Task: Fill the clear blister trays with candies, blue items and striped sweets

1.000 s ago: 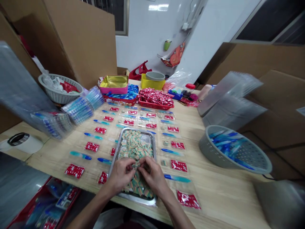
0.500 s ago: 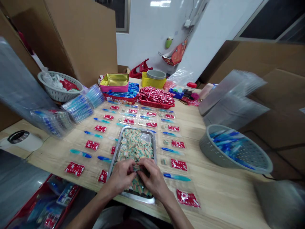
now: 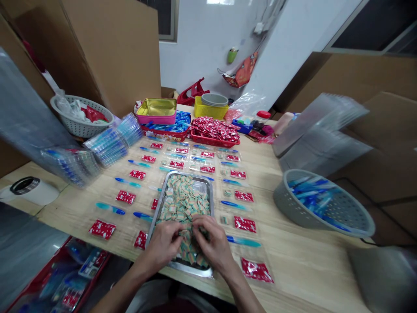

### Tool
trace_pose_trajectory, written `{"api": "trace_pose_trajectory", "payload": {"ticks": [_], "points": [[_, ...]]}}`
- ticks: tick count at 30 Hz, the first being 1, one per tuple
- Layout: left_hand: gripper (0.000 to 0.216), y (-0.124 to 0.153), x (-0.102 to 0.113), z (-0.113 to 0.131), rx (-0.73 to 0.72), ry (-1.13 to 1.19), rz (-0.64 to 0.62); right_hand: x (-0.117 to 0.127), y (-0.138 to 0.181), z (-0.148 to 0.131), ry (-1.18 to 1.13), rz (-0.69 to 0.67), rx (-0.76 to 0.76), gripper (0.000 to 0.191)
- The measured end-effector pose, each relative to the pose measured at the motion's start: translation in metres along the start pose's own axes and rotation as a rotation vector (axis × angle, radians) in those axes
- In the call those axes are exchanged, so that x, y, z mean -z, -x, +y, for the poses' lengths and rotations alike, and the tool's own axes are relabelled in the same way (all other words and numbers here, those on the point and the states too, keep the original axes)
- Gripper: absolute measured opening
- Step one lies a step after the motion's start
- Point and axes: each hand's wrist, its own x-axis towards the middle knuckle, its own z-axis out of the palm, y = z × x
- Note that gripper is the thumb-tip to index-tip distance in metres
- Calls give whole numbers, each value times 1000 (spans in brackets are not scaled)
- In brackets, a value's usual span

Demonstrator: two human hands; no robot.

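Note:
A metal tray (image 3: 210, 189) full of small striped erasers (image 3: 185, 195) in pale green and orange lies in front of me. Over its near half, my left hand (image 3: 166, 239) pinches thumb and fingertips on small erasers, partly hidden. Just to the right, my right hand (image 3: 211, 239) has its fingers curled down among the erasers, also closed on some. A small gap separates the fingertips. Around the tray lie clear plastic blister trays, each with a blue pen (image 3: 243, 241) and a red spotted packet (image 3: 256, 270); several on the right also hold erasers (image 3: 224, 220).
A grey basket of blue pens (image 3: 322, 202) stands to the right. Behind are a red tray of packets (image 3: 215, 130) and a pink tin (image 3: 157, 111). Stacked blister trays (image 3: 107, 145) and a white tape roll (image 3: 31, 191) lie left. A red crate (image 3: 61, 278) sits below the table.
My hands, which were touching at the fingertips, have drawn slightly apart over the tray. The right one has shifted a little to the right. The laid-out blister trays look unchanged.

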Motion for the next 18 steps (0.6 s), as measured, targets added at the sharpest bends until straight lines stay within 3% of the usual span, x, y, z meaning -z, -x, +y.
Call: {"api": "trace_pose_trajectory", "payload": {"ticks": [5,8,11,15,18], "points": [[18,5,0,-6,25,9,2,1,-18,-3,190,-174,48,23],[18,5,0,-6,41,23,12,-4,-24,-7,256,-235,49,21],[15,3,1,-4,65,67,14,-5,-23,-4,167,-179,-26,16],[12,-5,2,3,78,125,4,1,-14,4,-51,-68,-236,10],[13,-14,0,9,40,109,-27,5,-9,6,-119,-20,-278,11]]}}
